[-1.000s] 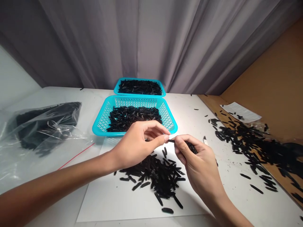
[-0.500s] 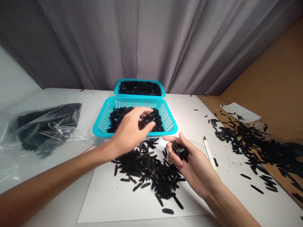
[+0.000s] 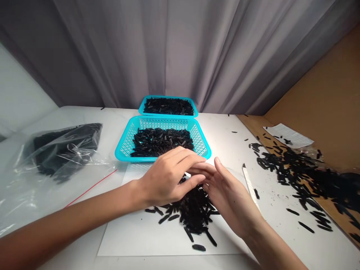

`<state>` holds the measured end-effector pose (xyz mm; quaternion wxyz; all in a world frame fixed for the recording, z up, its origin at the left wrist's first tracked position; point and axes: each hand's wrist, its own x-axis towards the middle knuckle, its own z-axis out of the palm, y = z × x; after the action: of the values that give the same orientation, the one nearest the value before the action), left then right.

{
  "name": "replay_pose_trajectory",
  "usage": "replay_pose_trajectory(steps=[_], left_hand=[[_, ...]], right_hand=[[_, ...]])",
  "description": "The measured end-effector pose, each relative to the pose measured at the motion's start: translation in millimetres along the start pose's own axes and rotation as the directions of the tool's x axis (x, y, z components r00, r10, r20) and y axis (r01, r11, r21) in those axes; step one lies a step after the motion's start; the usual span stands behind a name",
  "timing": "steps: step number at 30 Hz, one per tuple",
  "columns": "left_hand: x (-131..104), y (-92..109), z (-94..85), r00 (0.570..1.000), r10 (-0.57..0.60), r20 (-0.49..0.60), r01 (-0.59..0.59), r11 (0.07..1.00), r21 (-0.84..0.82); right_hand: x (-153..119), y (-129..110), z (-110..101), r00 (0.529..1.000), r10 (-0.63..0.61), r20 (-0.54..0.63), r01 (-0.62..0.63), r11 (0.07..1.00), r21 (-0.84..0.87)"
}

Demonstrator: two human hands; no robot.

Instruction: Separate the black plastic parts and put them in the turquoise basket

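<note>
Over the white sheet [image 3: 135,236], left hand [image 3: 170,176] is being cupped across right hand [image 3: 226,197] — both grips obscured, can't tell; black strips [image 3: 194,215] are being left piled below — nearer turquoise basket [image 3: 132,159] part-filled.

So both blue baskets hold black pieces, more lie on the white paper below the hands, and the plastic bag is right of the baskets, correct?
Not quite: the head view shows the plastic bag left of the front basket and back basket. Both hold black pieces, and more lie on the white paper below the left hand and right hand.
</note>
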<state>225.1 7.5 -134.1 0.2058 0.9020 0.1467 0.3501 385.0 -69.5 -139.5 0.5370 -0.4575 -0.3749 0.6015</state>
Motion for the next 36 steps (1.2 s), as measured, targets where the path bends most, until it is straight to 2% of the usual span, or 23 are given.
replay_pose_trajectory(steps=[4,8,11,14,16,19,22,29,36], left_hand=[[-14.8,0.9,-2.7,0.998,-0.062,0.012,0.062,0.998,0.017],[-57.8,-2.6,-17.0,0.975,-0.208,0.077,0.203,0.977,0.072],[-89.5,-7.9,-26.8,0.902,-0.382,0.199,0.355,0.921,0.158],[-102.3,-12.6,-27.7,0.826,-0.485,0.287,0.441,0.873,0.206],[-101.3,-13.7,-24.4,0.817,-0.48,0.318,0.44,0.877,0.193],[-94.7,-12.5,-16.8,0.832,-0.436,0.344,0.41,0.9,0.149],[-86.7,-11.1,-6.8,0.845,-0.399,0.355,0.389,0.915,0.104],[-61.2,-7.6,14.3,0.923,-0.283,0.262,0.312,0.947,-0.077],[-47.2,-4.4,10.7,0.918,-0.283,0.279,0.302,0.953,-0.026]], right_hand=[[-0.1,-0.5,-4.7,1.0,-0.017,0.024,0.02,0.995,-0.099],[1.7,-4.7,-11.0,0.999,-0.05,0.012,0.051,0.926,-0.375],[2.0,-8.1,-13.6,0.997,-0.082,0.01,0.07,0.773,-0.63],[-4.7,-3.3,-16.2,0.995,-0.098,0.024,0.086,0.7,-0.709],[-13.7,6.9,-19.9,0.993,-0.117,-0.017,0.068,0.681,-0.729],[-29.0,27.6,-25.8,0.98,-0.153,-0.13,0.004,0.662,-0.749],[-40.0,44.8,-22.0,0.975,-0.155,-0.157,-0.009,0.682,-0.731],[-33.3,56.6,12.4,0.967,-0.248,-0.065,0.155,0.768,-0.621],[-13.6,53.9,14.9,0.923,-0.344,-0.172,0.259,0.887,-0.383]])
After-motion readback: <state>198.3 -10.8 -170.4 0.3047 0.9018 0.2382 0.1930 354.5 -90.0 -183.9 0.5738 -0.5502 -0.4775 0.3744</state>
